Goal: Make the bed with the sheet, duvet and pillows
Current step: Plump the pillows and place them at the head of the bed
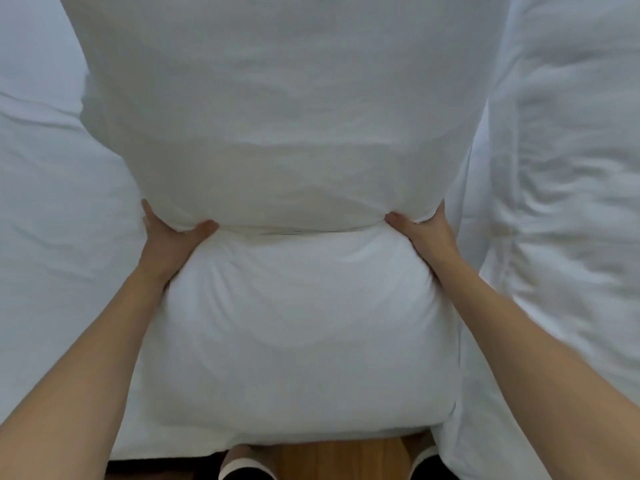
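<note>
A white pillow (294, 323) lies lengthwise in front of me on the bed, its near half bare. A white pillowcase (277, 116) covers its far half, and the open hem runs across the middle. My left hand (173, 237) grips the hem at the pillow's left side, thumb on top. At the right side my right hand (420, 232) grips the hem the same way. Both forearms reach in from the bottom corners.
The white sheet (52, 202) covers the mattress on the left. A rumpled white duvet (571, 168) lies along the right. Below the bed's near edge I see a wooden floor (329, 459) and my feet in dark slippers (242, 469).
</note>
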{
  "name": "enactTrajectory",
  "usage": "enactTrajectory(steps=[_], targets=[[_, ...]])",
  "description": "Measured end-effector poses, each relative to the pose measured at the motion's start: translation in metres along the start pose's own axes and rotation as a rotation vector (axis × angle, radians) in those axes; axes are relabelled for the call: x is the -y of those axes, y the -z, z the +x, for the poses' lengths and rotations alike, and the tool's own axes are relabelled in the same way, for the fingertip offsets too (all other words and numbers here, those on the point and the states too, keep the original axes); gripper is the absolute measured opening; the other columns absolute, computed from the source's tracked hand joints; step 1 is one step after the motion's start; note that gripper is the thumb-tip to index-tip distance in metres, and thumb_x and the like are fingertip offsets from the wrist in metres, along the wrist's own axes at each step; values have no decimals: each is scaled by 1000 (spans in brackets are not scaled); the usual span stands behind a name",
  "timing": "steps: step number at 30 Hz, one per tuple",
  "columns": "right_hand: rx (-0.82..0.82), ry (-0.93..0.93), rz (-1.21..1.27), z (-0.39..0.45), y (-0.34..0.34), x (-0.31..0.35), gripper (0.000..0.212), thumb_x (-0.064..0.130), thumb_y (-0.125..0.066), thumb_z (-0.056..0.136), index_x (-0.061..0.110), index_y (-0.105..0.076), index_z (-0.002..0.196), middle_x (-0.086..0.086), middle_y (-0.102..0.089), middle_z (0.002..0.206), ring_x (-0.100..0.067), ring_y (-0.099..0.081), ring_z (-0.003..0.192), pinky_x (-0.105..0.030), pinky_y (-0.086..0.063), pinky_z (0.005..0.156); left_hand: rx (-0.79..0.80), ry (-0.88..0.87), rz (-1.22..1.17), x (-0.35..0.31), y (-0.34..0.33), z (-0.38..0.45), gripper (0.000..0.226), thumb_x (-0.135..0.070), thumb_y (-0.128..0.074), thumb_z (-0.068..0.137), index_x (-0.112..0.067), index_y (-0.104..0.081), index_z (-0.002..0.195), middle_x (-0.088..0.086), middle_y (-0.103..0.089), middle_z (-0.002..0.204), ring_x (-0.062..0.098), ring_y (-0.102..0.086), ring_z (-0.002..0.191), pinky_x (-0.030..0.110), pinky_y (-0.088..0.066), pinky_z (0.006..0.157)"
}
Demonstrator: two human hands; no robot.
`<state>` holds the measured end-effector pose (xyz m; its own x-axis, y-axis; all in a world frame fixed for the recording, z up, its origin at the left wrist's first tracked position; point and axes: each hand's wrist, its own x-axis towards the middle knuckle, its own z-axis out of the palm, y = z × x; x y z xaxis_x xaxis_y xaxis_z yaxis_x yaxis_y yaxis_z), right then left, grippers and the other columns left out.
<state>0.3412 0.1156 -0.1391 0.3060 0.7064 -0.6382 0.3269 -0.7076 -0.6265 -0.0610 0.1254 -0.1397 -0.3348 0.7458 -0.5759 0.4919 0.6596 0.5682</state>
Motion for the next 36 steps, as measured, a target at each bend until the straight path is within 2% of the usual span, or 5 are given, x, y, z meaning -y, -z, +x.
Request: enactTrajectory(steps=[11,16,19,27,36], targets=[[71,73,110,19,-3,-13,108,65,-83,45,22,-45,138,8,-59,129,-8,-57,116,-29,-44,103,68,19,-100,12,-7,16,125,-67,-76,49,-23,-15,149,-6,-37,148,13,-41,130,31,-32,109],[77,68,206,-13,4,8,87,51,-80,56,16,-54,131,4,-65,121,-6,-63,107,-22,-50,91,0,-27,-157,-2,8,-11,81,-39,-80,73,-17,-39,140,-7,-49,132,6,-48,111,21,-37,90],[71,34,298,-48,2,32,50,30,-74,79,9,-59,122,8,-69,102,1,-67,85,-12,-51,70,-22,-21,-209,-13,34,-33,78,-39,-80,74,-15,-41,137,-8,-51,124,9,-51,107,23,-40,86],[23,48,385,-172,-51,122,14,13,-62,90,5,-62,102,19,-67,57,7,-63,56,-8,-46,53,-123,-77,-172,-28,183,-93,72,-39,-76,77,-15,-41,134,-9,-49,115,11,-50,100,25,-39,79],[229,143,535,-266,-172,239,6,14,-65,88,13,-66,93,9,-74,78,-4,-70,72,-16,-52,59,-339,-87,-173,1,376,-106,61,-32,-74,81,-14,-44,131,-8,-53,109,12,-52,98,20,-39,74]])
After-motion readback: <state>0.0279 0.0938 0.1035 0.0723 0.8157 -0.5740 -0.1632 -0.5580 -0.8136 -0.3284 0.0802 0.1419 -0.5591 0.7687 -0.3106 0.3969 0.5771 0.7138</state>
